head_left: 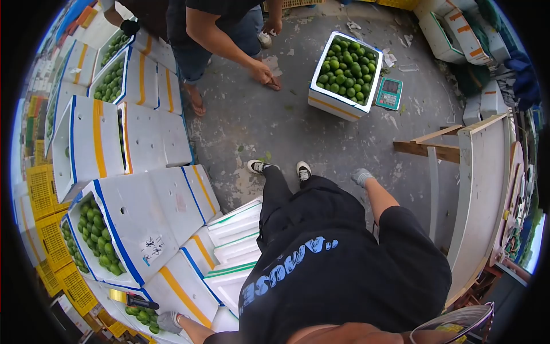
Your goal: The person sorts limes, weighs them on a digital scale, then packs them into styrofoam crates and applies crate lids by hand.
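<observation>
My left hand point(170, 322), in a grey glove, is low at the left beside a white foam box holding green fruit point(143, 319). Its fingers are too small to make out. A black-handled tool point(142, 302) lies just above it. My right hand point(361, 176), also gloved in grey, hangs over the floor at my right side, its fingers loosely bent with nothing visible in them. Ahead of it on the floor stands a white foam box point(332, 107) full of green fruit, next to a teal scale point(389, 94).
Stacked foam boxes point(143, 212) and yellow crates point(74, 286) line the left. Another person's hand point(262, 73) is at the top, near the fruit box. A wooden frame point(427, 150) and a pale panel point(478, 172) stand at the right.
</observation>
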Tool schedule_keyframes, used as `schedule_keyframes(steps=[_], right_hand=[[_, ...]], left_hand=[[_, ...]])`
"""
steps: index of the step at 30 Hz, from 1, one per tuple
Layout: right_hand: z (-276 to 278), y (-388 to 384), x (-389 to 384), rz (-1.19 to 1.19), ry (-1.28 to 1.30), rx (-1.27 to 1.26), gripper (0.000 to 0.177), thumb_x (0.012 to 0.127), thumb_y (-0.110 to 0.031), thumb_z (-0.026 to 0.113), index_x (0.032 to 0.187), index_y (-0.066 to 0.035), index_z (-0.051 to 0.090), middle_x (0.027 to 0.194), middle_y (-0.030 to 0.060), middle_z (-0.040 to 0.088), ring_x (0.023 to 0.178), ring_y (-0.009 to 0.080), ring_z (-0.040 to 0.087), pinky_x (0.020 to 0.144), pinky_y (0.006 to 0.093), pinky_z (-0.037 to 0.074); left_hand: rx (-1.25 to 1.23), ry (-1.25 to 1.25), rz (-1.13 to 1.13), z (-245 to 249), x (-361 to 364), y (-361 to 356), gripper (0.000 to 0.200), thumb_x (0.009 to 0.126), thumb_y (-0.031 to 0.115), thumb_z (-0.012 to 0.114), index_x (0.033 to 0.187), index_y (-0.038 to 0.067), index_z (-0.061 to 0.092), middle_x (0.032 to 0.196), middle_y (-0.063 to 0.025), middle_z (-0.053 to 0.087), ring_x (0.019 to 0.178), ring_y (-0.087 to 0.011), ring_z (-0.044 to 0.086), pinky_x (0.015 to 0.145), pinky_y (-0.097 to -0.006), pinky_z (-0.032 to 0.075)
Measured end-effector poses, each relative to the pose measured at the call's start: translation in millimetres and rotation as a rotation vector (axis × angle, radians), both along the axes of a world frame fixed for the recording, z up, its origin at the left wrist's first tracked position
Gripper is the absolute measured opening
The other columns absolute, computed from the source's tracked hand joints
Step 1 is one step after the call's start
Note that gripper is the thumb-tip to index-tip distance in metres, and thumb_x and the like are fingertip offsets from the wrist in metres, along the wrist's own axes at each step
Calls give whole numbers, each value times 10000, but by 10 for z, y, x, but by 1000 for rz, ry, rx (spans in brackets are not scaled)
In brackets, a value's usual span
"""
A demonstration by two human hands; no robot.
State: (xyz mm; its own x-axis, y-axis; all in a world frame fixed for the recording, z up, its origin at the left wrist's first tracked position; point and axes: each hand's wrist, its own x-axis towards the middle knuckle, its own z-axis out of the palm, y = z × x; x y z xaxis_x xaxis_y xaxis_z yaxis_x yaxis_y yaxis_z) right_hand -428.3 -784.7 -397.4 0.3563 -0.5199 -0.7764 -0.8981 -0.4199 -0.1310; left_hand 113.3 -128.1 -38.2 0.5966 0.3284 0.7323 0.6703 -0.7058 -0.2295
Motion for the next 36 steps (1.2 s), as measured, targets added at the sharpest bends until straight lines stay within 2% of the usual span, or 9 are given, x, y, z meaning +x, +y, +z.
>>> schedule_keyframes(steps=[2, 8, 15, 19, 22, 24, 28, 31, 36], right_hand=[[682, -85, 327, -320, 54, 72, 230, 747, -171, 475, 858, -39, 625, 859, 149, 625, 759, 316, 609, 649, 391, 492], [211, -260, 102, -82, 27, -66, 273, 727, -233, 458, 816, -39, 628, 733, 142, 612, 667, 283, 604, 590, 373, 476], [619, -423, 175, -487, -75, 50, 213, 725, -202, 510, 828, -66, 637, 645, 78, 597, 557, 197, 579, 517, 336, 467], [630, -557, 222, -720, -8, 199, 260, 768, -175, 484, 989, -63, 565, 841, 98, 590, 685, 224, 602, 501, 378, 477], [750, -625, 321, -746, 2, 244, 235, 760, -182, 492, 964, -83, 554, 814, 90, 582, 687, 230, 607, 509, 379, 468], [347, -829, 172, -519, 55, 287, 251, 765, -141, 460, 986, -70, 556, 766, 89, 577, 571, 209, 580, 424, 353, 433], [546, -895, 608, -768, 84, 303, 255, 797, -138, 440, 1031, -65, 512, 836, 93, 571, 607, 238, 587, 434, 374, 432], [634, -953, 1123, -635, 202, 205, 216, 812, -152, 448, 987, -60, 537, 815, 102, 583, 601, 229, 590, 433, 357, 438], [805, -1068, 2615, -95, 48, 153, 257, 749, -221, 535, 944, -71, 609, 757, 107, 621, 651, 221, 613, 506, 341, 477]], left_hand=[[13, 12, -12, 37, -39, -116, 412, 832, 312, 311, 727, 56, 615, 779, -124, 621, 654, -317, 601, 516, -442, 472], [-40, 4, -2, 6, 4, -27, 404, 830, 316, 317, 730, 58, 612, 802, -120, 621, 674, -316, 599, 529, -429, 473], [-160, 140, 77, 51, 8, 45, 361, 836, 312, 323, 740, 82, 583, 804, -99, 614, 690, -308, 592, 548, -425, 465], [-92, 12, 21, -52, -28, 74, 273, 819, 275, 369, 754, 101, 569, 788, -78, 600, 706, -282, 577, 583, -427, 441], [-77, -20, 20, 10, -44, -48, 275, 809, 284, 376, 730, 100, 565, 781, -99, 586, 697, -290, 562, 581, -428, 432], [-99, -14, -14, 50, -61, -119, 276, 809, 281, 366, 738, 103, 564, 770, -93, 578, 703, -288, 554, 593, -420, 426], [-22, -142, -199, 51, -101, -119, 208, 782, 236, 406, 750, 107, 566, 764, -82, 571, 707, -286, 543, 616, -408, 420], [-2, -247, -301, 138, -99, -241, 203, 780, 214, 422, 773, 86, 579, 767, -92, 579, 708, -289, 547, 635, -403, 428], [23, -360, -415, 109, -31, -246, 217, 783, 170, 433, 797, 32, 599, 779, -134, 596, 717, -304, 563, 659, -393, 445]])
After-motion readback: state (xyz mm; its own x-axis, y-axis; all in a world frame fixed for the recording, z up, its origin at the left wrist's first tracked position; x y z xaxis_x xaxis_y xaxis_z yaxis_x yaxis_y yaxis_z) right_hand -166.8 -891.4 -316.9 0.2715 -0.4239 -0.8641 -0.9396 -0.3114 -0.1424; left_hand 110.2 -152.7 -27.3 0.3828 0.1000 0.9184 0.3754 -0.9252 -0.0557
